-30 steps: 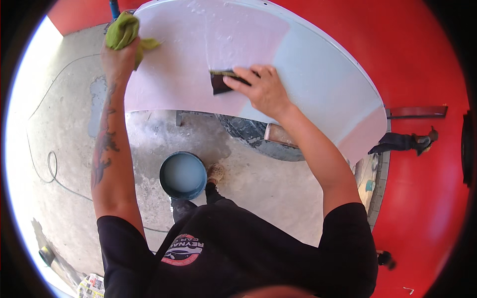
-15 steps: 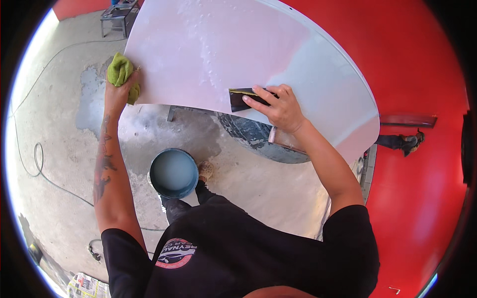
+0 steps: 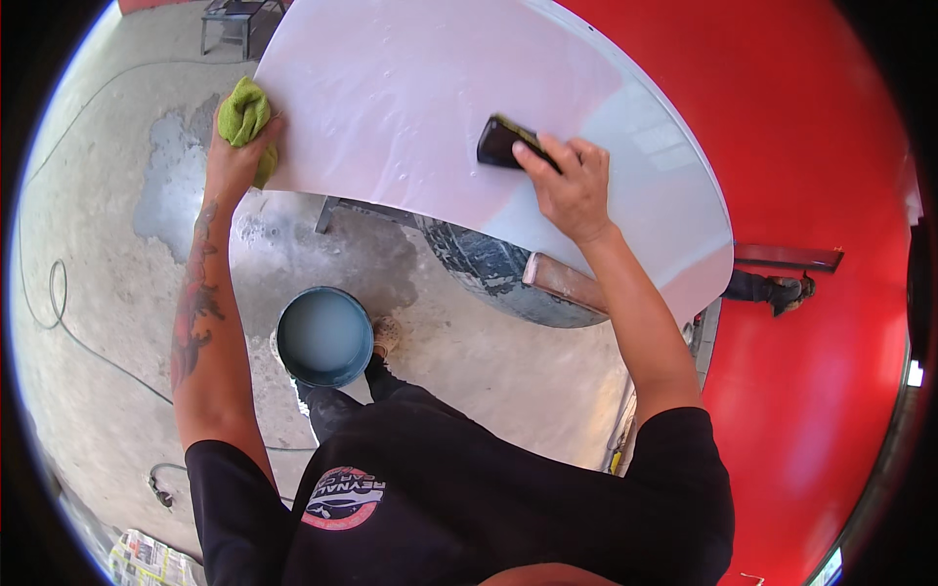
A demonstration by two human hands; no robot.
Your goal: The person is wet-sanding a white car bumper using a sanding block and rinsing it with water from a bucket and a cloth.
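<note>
A large, curved body panel [image 3: 391, 107], white and pale pink with a pale blue patch, lies across the upper middle, wet with streaks and bubbles. At its left edge my left hand [image 3: 231, 164] is closed around a crumpled green cloth [image 3: 244, 112], with part of the cloth hanging below the fingers. My right hand [image 3: 578, 193] grips a black sanding block [image 3: 500, 143] with a yellowish-green edge, which rests on the panel's wet surface. The block's underside is hidden.
By my feet stands a dark blue bucket [image 3: 327, 378] of cloudy liquid. Below the panel, a scuffed dark rounded object [image 3: 469, 269] carries a brownish block [image 3: 567, 282]. A thin hose [image 3: 112, 369] crosses the floor on the left. A metal stool [image 3: 227, 29] is far left; a red surface [image 3: 821, 391] lies right.
My right hand has moved the sanding block away from the panel's near edge, farther up and rightward. Bubbly liquid has spread into streaks. My left hand stays at the left edge with the cloth.
</note>
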